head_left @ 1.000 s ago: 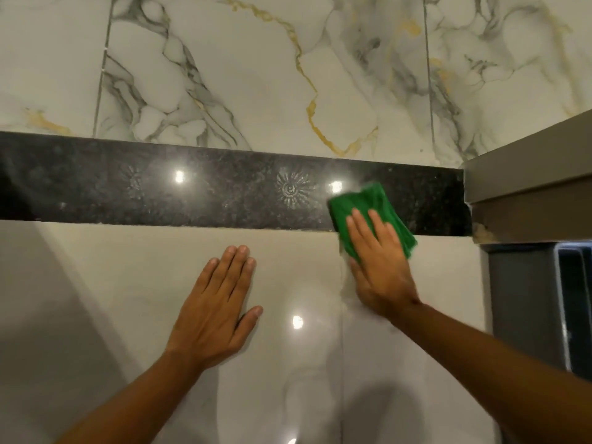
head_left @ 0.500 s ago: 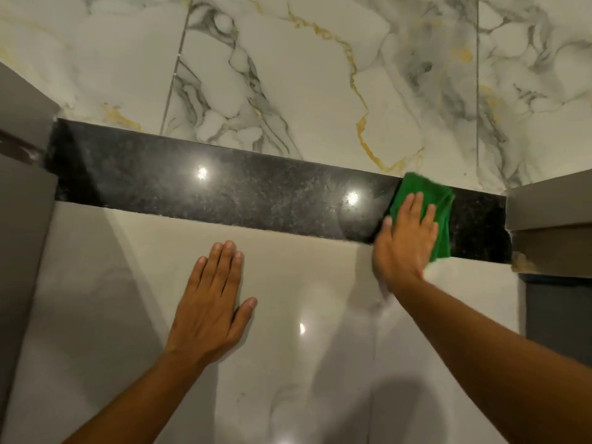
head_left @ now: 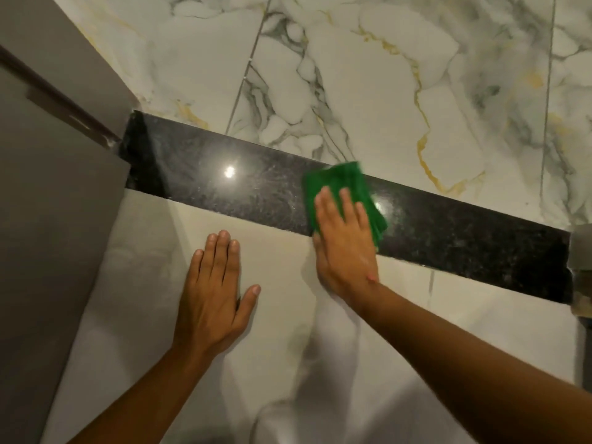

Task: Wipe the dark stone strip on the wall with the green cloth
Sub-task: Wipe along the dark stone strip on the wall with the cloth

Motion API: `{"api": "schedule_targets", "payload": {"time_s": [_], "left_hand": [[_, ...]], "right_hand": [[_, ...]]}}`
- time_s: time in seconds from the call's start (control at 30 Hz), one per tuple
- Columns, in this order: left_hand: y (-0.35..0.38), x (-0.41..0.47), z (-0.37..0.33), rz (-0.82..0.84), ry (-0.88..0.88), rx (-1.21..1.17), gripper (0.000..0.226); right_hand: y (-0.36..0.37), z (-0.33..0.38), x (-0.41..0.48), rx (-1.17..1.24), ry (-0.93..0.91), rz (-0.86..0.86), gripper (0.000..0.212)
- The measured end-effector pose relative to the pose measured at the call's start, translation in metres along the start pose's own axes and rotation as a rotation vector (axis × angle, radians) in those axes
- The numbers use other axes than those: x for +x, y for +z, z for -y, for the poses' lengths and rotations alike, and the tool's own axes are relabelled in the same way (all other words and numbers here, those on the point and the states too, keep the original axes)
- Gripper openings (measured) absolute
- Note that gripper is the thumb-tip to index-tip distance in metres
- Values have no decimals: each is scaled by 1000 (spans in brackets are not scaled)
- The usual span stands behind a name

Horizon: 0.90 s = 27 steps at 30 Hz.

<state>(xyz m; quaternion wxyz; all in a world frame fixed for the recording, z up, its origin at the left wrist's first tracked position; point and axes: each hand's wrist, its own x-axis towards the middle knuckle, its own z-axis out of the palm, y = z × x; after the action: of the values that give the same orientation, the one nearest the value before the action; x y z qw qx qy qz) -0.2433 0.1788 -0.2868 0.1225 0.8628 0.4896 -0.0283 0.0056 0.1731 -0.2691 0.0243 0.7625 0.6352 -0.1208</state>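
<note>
A dark speckled stone strip runs across the wall, slanting down to the right between veined marble tiles above and plain pale tiles below. A folded green cloth lies flat on the strip near its middle. My right hand presses the cloth against the stone with flat, spread fingers; its palm rests on the pale tile under the strip. My left hand is flat on the pale tile below the strip, fingers together, holding nothing.
A grey panel or door edge bounds the strip on the left. A grey frame corner closes it on the right. Light glints reflect off the polished stone.
My right hand has slid the cloth leftward along the strip, from near the right end toward the middle. The view has swung left and tilted. My left hand stays planted on the tile.
</note>
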Motion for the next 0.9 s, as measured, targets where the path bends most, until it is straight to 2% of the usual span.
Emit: {"api": "schedule_targets", "payload": {"time_s": [0.03, 0.07, 0.1, 0.13, 0.2, 0.23, 0.27, 0.37, 0.4, 0.43, 0.47, 0.53, 0.6, 0.63, 0.7, 0.77, 0.8, 0.83, 0.9], "left_hand": [[-1, 0, 2, -4, -13, -6, 78], [-3, -1, 6, -7, -34, -19, 77], [-6, -2, 9, -9, -49, -35, 77], [-9, -4, 12, -10, -54, -44, 77], [-11, -5, 18, -12, -75, -41, 77], [-11, -5, 22, -15, -83, -39, 77], [-9, -4, 25, -17, -99, -40, 78], [-8, -2, 36, -42, -183, -38, 78], [-8, -2, 39, -49, -200, -38, 79], [-8, -2, 43, -55, -216, -38, 79], [-9, -2, 47, -54, -224, -34, 79], [-10, -1, 52, -51, -240, -30, 79], [-8, -1, 60, -70, -272, -23, 80], [-7, -2, 62, -76, -283, -22, 80], [-7, -3, 64, -96, -301, -16, 79], [-9, -8, 70, -94, -296, -24, 78], [-10, -12, 74, -92, -285, -29, 77], [-11, -17, 78, -87, -270, -28, 76], [-10, -24, 81, -64, -247, -19, 76]], "right_hand": [[-1, -13, -18, -22, -209, 57, 64], [-6, -31, -32, -19, -304, 101, 65], [-10, -44, -34, -12, -266, 110, 65], [-14, -47, -25, -6, -99, 104, 65], [-22, -16, 25, 90, 349, -4, 63], [-28, 11, 47, 132, 442, 2, 63], [-28, 35, 58, 126, 378, 4, 62], [-11, 53, 26, 9, -266, 83, 63], [-13, 38, 7, 0, -375, 134, 62], [-13, 24, -3, 1, -389, 156, 62], [-13, 15, -3, 1, -307, 150, 62], [-14, 31, 31, 19, 34, 48, 63], [-15, 84, 76, 67, 221, -23, 62], [-14, 108, 86, 56, 183, -24, 61], [-6, 118, 78, -10, -175, -1, 62], [-8, 86, 50, -55, -547, 99, 63], [-13, 67, 40, -70, -634, 142, 64], [-17, 54, 40, -78, -607, 150, 64], [-20, 61, 69, -49, -296, 82, 64]]}}
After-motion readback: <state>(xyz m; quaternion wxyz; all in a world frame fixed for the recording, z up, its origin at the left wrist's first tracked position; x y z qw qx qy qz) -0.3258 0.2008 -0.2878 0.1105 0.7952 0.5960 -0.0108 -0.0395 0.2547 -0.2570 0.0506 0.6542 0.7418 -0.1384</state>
